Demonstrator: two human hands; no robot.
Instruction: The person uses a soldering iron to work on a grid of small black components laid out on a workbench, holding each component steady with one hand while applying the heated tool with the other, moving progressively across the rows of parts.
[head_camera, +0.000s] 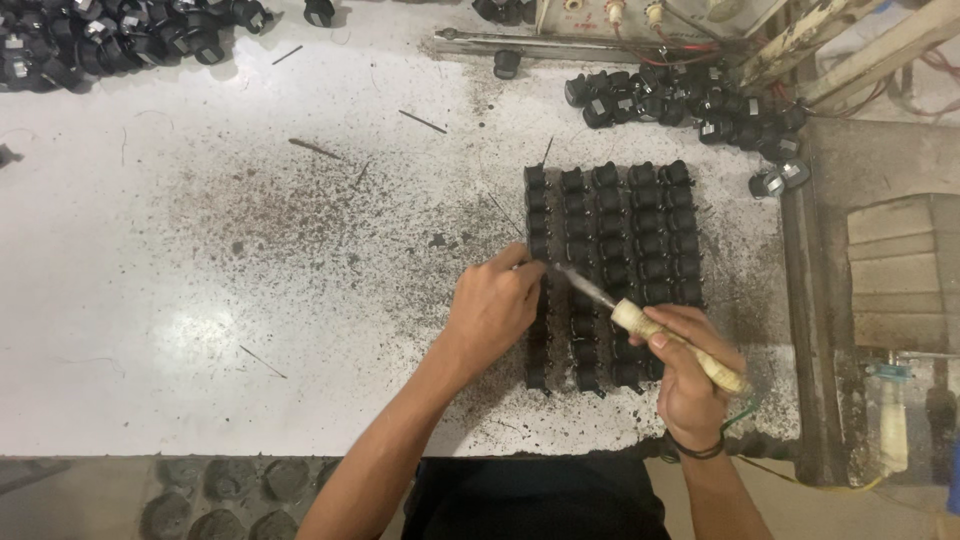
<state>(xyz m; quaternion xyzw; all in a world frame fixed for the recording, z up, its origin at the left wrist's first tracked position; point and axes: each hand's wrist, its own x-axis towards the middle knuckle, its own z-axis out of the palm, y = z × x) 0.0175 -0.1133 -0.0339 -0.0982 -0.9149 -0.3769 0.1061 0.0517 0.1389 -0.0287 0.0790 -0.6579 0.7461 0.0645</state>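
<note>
A stained white tabletop carries a grid of small black parts. Right hand fingers wrap the soldering iron by its pale handle; it looks light, rigid, probably hot-tipped. Left hand fingers pinch thin wire.

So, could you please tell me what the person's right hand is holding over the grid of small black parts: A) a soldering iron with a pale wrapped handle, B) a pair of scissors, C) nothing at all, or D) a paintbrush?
A: the right hand grips a soldering iron by its pale wrapped handle, with the metal tip angled toward the left hand over the grid of black parts.
</note>
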